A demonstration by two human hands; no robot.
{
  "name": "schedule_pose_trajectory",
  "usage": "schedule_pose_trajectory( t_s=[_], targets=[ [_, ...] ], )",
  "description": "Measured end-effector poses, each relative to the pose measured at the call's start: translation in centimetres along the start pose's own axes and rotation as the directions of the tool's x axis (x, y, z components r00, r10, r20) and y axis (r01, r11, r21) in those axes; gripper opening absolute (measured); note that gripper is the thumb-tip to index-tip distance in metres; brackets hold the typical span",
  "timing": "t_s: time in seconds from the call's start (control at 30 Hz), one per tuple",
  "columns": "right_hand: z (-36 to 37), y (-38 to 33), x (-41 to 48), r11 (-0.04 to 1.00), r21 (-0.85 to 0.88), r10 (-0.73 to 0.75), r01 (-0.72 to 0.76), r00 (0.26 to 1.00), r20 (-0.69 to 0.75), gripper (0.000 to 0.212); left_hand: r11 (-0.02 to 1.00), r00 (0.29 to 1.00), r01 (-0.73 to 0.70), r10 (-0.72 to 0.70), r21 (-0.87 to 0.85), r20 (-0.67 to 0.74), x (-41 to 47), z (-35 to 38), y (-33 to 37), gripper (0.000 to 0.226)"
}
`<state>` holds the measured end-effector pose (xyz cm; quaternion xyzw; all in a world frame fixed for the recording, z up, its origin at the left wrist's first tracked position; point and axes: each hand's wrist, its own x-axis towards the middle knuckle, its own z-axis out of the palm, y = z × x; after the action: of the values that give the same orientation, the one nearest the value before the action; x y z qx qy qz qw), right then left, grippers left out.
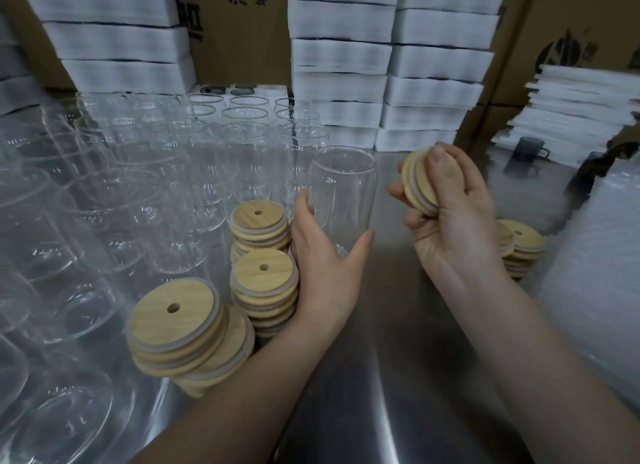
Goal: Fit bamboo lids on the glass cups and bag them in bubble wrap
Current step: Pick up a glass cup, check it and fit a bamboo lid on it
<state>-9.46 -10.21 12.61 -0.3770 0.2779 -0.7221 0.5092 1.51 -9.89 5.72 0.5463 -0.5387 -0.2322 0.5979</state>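
I am steadying the glass cup (pixel 341 190) upright on the worktop (pixel 398 325) with my left hand (pixel 325 255), its grip wrapping the lower wall between thumb and fingers. My right hand (pixel 453 228) is clamping bamboo lids (pixel 420 186), seemingly two, near the rim. I am judging it best to separate one, level it over the mouth, and press evenly so nothing tips.

Brown carton (pixel 242 48) at top centre, black Chinese print turned sideways, "地址" legible, a larger character like "沧" cut by the frame edge, right carton (pixel 595 23), round black logo (pixel 562 55), wording unreadable
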Motion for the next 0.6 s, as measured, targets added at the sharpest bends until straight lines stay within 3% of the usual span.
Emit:
schedule_pose_trajectory(
  t_s=[0.1, 0.27, 0.5, 0.6],
  targets=[
    [-0.13, 0.14, 0.05, 0.999, -0.054, -0.002, 0.000, 0.999, -0.035, 0.014, 1.000, 1.000, -0.006, 0.006, 0.004, 0.012, -0.04, 0.01, -0.04, 0.097],
    [-0.21, -0.12, 0.32, 0.994, -0.104, -0.035, 0.026, 0.995, -0.091, 0.030, 1.000, 1.000, -0.021, 0.021, 0.012, 0.017, -0.09, 0.05, -0.23, 0.098],
    [-0.65, -0.28, 0.78, 0.922, -0.296, -0.314, 0.250, 0.930, -0.190, 0.027, 0.992, 0.994, -0.108, 0.105, 0.067, 0.038, -0.36, 0.00, -0.24, 0.098],
    [-0.52, -0.16, 0.76, 0.847, -0.422, -0.407, 0.323, 0.905, -0.124, 0.029, 0.978, 0.986, -0.168, 0.165, 0.123, 0.039, -0.43, -0.04, -0.15, 0.098]
  ],
)
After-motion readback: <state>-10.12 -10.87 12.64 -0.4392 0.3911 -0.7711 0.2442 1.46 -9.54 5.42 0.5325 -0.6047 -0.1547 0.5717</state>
